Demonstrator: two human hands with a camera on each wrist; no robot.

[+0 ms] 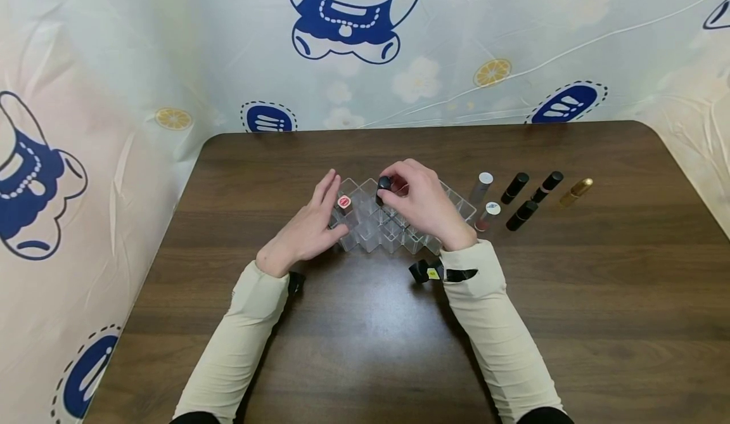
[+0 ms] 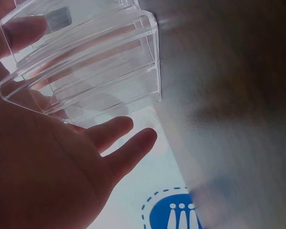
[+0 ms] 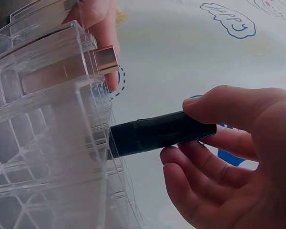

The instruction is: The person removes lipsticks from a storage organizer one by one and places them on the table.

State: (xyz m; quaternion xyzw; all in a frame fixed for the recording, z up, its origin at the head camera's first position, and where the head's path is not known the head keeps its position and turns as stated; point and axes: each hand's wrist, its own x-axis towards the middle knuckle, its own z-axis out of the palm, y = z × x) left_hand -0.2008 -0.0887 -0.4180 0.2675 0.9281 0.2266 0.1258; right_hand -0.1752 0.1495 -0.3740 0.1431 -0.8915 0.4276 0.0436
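Note:
A clear plastic lipstick organizer (image 1: 371, 239) with diamond-shaped compartments stands on the table. My right hand (image 1: 422, 199) pinches a black lipstick tube (image 3: 157, 132) between thumb and fingers. In the right wrist view the tube's far end is at the top openings of the organizer, overlapping its rim. Along the organizer's left side lies my left hand (image 1: 305, 231), fingers extended and thumb spread near the front corner. One lipstick with a red-and-white top (image 1: 345, 203) stands in a compartment at the left; its body looks rose-gold in the right wrist view.
Right of the organizer stand two lipsticks with white tops, one grey (image 1: 481, 188) and one reddish below (image 1: 488, 216). Beyond them are several black tubes (image 1: 515, 187) and a gold tube (image 1: 577, 192). A patterned cloth (image 1: 217, 44) hangs behind the brown table (image 1: 365, 360).

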